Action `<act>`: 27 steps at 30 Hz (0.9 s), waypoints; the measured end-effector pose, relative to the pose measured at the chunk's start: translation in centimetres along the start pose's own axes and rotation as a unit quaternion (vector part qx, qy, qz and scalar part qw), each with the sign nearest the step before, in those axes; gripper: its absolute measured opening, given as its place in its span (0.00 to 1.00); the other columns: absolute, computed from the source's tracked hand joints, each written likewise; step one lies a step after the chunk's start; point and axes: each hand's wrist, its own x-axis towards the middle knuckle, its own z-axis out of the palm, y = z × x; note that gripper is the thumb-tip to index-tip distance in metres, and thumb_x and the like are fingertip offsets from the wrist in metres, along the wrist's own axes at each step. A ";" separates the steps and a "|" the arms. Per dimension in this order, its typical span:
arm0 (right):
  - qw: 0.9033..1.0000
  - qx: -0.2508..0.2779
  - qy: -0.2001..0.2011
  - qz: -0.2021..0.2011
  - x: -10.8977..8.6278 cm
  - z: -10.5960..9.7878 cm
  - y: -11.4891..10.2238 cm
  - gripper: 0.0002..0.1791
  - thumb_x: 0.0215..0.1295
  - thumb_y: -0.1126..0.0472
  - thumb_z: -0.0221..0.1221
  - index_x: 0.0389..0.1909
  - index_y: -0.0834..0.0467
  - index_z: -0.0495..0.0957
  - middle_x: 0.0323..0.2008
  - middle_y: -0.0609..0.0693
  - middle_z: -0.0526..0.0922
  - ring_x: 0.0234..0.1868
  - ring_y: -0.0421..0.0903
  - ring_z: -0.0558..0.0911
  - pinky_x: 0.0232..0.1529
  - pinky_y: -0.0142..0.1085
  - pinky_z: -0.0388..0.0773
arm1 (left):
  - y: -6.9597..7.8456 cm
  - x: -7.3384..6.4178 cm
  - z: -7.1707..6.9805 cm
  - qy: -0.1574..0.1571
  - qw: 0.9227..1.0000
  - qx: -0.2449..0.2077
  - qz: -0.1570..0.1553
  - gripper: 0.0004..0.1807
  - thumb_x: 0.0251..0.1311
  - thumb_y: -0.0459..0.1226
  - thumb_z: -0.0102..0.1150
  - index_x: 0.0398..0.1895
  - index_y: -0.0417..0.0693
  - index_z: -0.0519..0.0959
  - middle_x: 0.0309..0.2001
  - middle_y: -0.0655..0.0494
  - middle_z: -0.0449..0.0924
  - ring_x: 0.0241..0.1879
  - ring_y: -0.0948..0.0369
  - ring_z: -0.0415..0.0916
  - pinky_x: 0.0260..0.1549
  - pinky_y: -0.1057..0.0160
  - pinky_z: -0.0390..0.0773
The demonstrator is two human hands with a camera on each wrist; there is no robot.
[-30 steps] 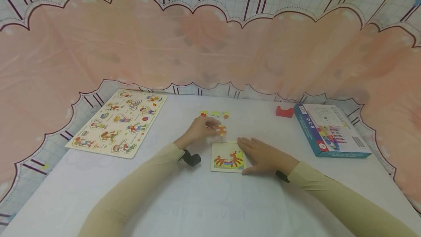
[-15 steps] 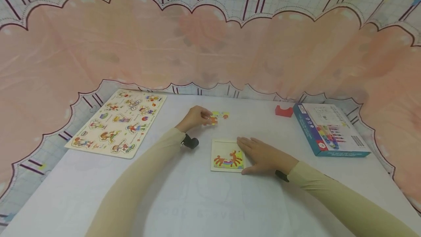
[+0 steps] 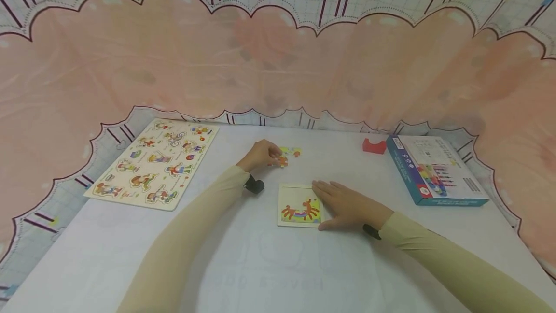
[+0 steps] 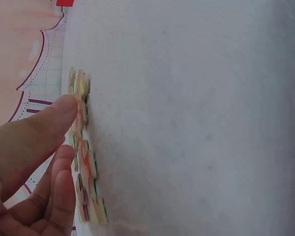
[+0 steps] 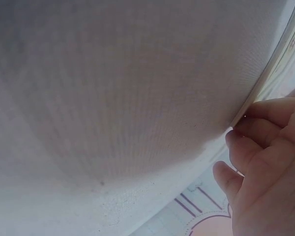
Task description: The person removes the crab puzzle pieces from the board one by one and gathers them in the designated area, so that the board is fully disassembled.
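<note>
My left hand is at a small group of jigsaw pieces on the white table, pinching an orange jigsaw piece on the near side of the group. In the left wrist view the thumb presses that group, and the other fingers curl below it. A square wooden puzzle board lies in front, its lower part filled with an orange animal and rainbow picture, its upper part bare wood. Along its right side rests my right hand, fingers extended at the top corner, thumb at the bottom corner.
Yellow and orange jigsaw pieces lie behind the left hand. A large picture board with figures is at the left. A red notched block and a blue-sided box stand at the right. A patterned cloth hangs behind.
My left hand has carried an orange jigsaw piece from just above the puzzle board back and left to the other pieces, then stayed there. The right hand has kept its place.
</note>
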 end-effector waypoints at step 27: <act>1.000 0.004 0.003 -0.007 -0.1 -0.2 -0.1 0.57 0.49 0.26 0.55 0.73 0.54 0.48 0.74 0.49 0.51 0.75 0.47 0.51 0.72 0.47 0.51 | -1.2 -1.3 -1.9 -0.002 0.999 0.034 -0.028 0.15 0.44 0.32 0.72 0.38 0.39 0.83 0.36 0.49 0.81 0.37 0.58 0.72 0.38 0.66 0.71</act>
